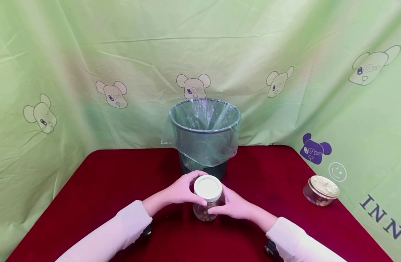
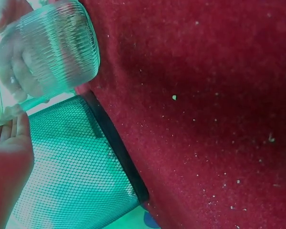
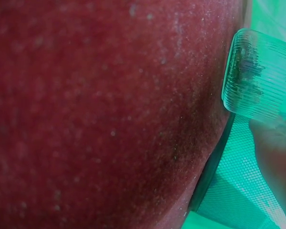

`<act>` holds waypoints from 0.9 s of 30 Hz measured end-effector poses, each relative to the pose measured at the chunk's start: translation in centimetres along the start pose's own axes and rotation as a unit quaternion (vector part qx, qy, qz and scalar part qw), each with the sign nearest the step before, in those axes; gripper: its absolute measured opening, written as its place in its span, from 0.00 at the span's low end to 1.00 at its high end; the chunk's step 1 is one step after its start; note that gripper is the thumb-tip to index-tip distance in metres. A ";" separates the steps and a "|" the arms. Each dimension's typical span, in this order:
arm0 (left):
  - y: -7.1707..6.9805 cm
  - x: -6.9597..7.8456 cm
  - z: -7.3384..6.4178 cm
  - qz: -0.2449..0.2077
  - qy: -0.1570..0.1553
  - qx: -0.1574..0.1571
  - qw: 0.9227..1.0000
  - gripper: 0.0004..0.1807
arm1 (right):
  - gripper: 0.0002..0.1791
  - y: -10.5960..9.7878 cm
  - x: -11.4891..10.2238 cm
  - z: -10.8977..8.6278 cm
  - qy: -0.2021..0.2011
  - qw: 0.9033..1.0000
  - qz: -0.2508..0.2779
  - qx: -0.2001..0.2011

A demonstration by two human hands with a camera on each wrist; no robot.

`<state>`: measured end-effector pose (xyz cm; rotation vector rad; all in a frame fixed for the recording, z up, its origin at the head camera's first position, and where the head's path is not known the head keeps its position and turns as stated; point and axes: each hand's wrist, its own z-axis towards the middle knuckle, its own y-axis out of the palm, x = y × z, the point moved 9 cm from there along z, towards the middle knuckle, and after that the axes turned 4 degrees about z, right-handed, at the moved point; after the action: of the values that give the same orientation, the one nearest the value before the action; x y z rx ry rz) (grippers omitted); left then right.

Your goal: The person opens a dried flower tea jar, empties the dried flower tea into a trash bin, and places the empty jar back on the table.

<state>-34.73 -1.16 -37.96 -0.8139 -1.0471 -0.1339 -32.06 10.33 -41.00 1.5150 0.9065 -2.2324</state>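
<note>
A clear ribbed jar with a pale round lid stands upright at the middle of the red table, with dark bits in its lower part. My left hand curves round its upper left side at the lid, thumb across the front. From the right, my right hand grips the body below the lid. In the left wrist view the ribbed glass shows the right fingers behind it. The right wrist view has the jar's base at its right edge, beside the right hand.
Just behind the jar stands a mesh bin lined with a clear plastic bag. A low round container with a gold-coloured lid sits near the table's right edge. Green printed cloth encloses the back and sides of the red-covered table.
</note>
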 end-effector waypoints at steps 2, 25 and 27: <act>0.0 0.1 -0.1 0.008 -0.001 0.005 1.000 0.41 | 0.44 0.0 0.0 0.0 0.002 1.000 0.002 0.000; 0.7 1.7 -2.9 0.095 -0.078 0.226 0.966 0.41 | 0.43 0.2 0.1 -0.1 -0.003 1.000 0.010 0.000; 0.7 1.7 -2.9 0.099 -0.081 0.232 0.964 0.41 | 0.43 0.2 0.1 0.0 -0.003 1.000 0.011 -0.001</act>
<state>-31.42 -2.15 -37.66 -0.5009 -1.0868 0.3445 -31.96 10.17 -41.14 1.5091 0.8855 -2.2183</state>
